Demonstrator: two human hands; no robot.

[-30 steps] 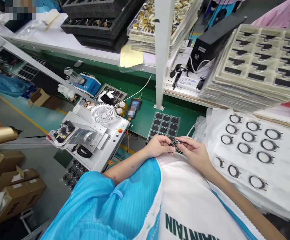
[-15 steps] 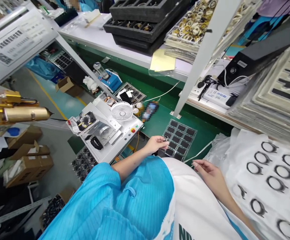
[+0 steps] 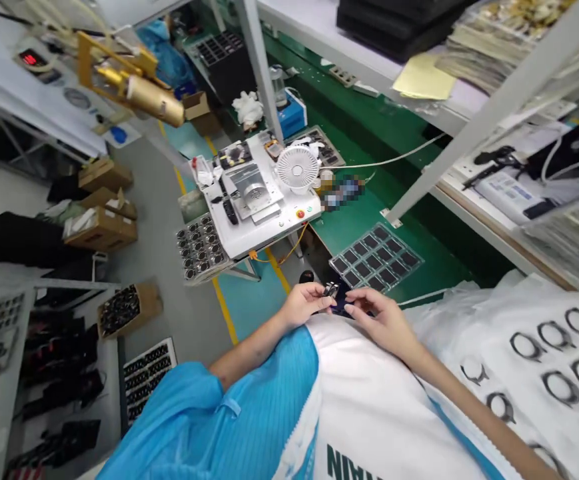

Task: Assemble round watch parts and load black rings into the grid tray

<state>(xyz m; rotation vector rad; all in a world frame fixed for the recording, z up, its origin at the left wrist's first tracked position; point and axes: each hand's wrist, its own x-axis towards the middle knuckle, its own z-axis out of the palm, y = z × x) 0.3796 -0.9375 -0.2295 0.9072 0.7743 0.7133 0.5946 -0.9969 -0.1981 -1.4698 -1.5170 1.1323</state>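
Black rings (image 3: pixel 510 408) lay on the white sheet (image 3: pixel 434 327) while the left hand (image 3: pixel 303 304) pinched one small part (image 3: pixel 330 289), not yet set down, beside the right hand (image 3: pixel 382 321), its fingers parted.

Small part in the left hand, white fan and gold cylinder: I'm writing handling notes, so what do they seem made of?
Small part: dark with bright glints, perhaps metal or glossy plastic; too small to tell.
White fan: probably low-gloss plastic, judging by its even white, slatted grille.
Gold cylinder: likely satin metal, given its soft highlights.
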